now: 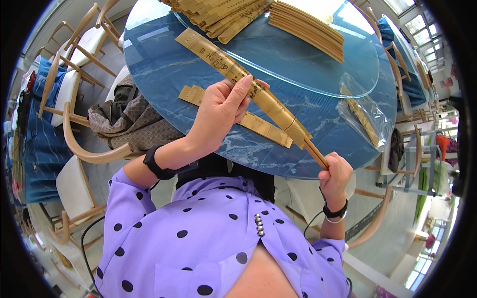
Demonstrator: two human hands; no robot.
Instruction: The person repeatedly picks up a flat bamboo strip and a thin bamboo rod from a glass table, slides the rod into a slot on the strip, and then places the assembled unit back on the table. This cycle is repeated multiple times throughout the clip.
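My left hand (222, 111) is closed around the middle of a long gold paper chopstick sleeve (203, 48), held slanting above the table. Brown chopsticks (316, 155) stick out of the sleeve's lower right end. Their outer ends are pinched in the fingers of my right hand (337, 175), near the table's front edge. How far the sticks reach inside the sleeve is hidden. Under my left hand, another gold sleeve (263, 128) lies flat on the table, partly covered by the hand and wrist.
On the round blue marbled table (164, 82) rests a glass turntable (298, 74). A fanned pile of gold sleeves (211, 17) and a row of brown chopsticks (309, 31) lie at the far side. At right is a clear plastic bag (365, 116); a patterned bag (131, 116) sits left.
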